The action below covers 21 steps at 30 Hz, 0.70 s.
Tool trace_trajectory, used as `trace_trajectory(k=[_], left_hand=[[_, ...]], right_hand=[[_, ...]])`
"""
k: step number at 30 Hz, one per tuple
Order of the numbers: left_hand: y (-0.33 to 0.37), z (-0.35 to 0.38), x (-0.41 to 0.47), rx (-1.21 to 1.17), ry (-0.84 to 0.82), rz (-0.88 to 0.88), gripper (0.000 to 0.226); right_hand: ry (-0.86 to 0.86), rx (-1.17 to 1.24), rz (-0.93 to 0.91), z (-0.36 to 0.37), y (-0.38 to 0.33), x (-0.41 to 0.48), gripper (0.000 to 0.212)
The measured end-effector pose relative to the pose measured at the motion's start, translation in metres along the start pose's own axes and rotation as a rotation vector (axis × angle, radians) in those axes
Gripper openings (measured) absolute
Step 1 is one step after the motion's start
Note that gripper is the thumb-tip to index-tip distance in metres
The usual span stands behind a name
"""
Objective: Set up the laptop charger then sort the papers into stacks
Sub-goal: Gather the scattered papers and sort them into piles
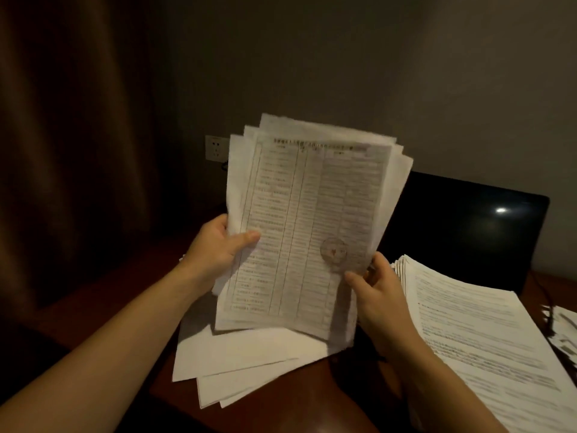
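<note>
I hold a thick bundle of papers [309, 220] upright above the desk; its front sheet is a printed table with a round red stamp. My left hand [215, 245] grips the bundle's left edge, thumb on the front. My right hand [377, 285] pinches the lower right edge. A tall stack of printed papers [474, 332] lies on the desk to the right. Several loose white sheets [249, 364] lie fanned under the bundle. An open black laptop [462, 226] stands behind, its screen dark. A white wall socket [216, 148] shows left of the bundle; the charger is hidden.
The dark red wooden desk [299, 398] fills the lower frame. A brown curtain [71, 135] hangs at the left. More papers [562, 332] and a dark cable [546, 301] lie at the far right edge. A grey wall stands behind.
</note>
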<state>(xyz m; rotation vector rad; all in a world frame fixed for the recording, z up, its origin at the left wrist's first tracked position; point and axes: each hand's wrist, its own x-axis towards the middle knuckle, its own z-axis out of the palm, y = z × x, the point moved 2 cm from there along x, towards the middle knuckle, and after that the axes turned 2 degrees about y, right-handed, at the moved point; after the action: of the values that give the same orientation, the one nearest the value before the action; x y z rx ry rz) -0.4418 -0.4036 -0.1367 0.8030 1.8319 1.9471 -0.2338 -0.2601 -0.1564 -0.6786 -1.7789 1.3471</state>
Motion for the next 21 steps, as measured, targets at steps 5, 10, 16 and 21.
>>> trace_trajectory(k=[5, 10, 16, 21], left_hand=[[0.017, 0.002, 0.0, -0.021, 0.084, 0.166, 0.025], [0.013, 0.006, -0.004, -0.062, 0.015, 0.25, 0.048], [0.021, 0.012, -0.004, 0.023, 0.059, 0.302, 0.029], [0.009, 0.014, -0.01, 0.021, 0.029, 0.251, 0.027]], right_hand=[[0.012, 0.153, -0.063, 0.006, -0.025, 0.019, 0.036], [0.034, 0.08, -0.172, 0.009, -0.032, 0.024, 0.034], [0.007, 0.02, -0.235, 0.009, -0.037, 0.027, 0.031], [0.002, 0.061, -0.152, 0.008, -0.026, 0.022, 0.035]])
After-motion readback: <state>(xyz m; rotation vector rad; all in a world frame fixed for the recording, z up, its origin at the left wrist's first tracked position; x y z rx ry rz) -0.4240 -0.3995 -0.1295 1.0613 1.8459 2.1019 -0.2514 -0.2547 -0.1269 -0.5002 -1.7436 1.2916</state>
